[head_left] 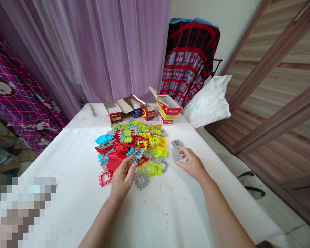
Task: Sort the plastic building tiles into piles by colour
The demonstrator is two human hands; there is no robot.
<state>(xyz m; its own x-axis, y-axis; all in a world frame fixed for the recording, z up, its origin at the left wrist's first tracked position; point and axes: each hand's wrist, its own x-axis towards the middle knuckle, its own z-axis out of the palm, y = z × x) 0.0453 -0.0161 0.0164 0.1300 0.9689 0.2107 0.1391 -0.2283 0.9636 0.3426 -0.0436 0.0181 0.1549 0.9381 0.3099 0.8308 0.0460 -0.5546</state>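
Note:
A heap of flat interlocking plastic pieces (134,144) in red, yellow, lime, blue and grey lies on a white table (74,172). My left hand (122,179) rests at the heap's near edge, its fingertips touching a small grey piece (135,160). A larger grey window piece (142,179) lies just right of that hand. My right hand (192,163) is to the right of the heap, with its fingers pinching a grey piece (175,154). Another grey piece (176,142) lies just beyond it.
Three open cardboard boxes (144,110) stand along the table's far edge. A white plastic bag (209,101) sits at the far right corner. Purple curtains hang behind, and a red patterned cloth leans on the wall. The table's right edge drops to a tiled floor.

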